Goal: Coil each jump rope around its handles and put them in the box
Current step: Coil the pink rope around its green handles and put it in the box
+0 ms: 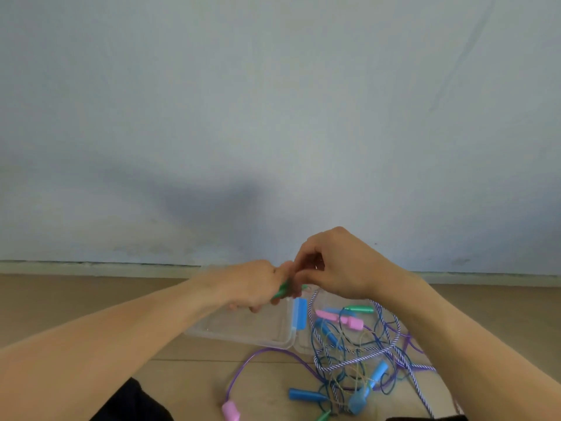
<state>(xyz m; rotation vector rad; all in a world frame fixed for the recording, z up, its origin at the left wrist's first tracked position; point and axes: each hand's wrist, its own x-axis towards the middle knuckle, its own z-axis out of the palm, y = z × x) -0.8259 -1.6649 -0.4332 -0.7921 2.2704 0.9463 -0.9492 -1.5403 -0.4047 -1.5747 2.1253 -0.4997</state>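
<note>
My left hand [252, 284] grips a green jump-rope handle [280, 291] above the clear plastic box [243, 332]. My right hand [337, 265] is just to its right, fingers curled and pinching something at the handle's tip; what it pinches is hidden by the fingers and blurred. On the floor to the right lies a tangle of ropes [358, 354]: a purple-and-white twisted cord, thin blue and purple cords, with blue handles [306, 394], pink handles [340, 319] and a green handle [359, 309].
The box has a blue latch [299, 312] on its right side, with its clear lid [306, 344] lying under the tangle. A pale wall and baseboard [91, 265] stand close behind. A pink handle [230, 410] lies near my dark-clothed knee [133, 402].
</note>
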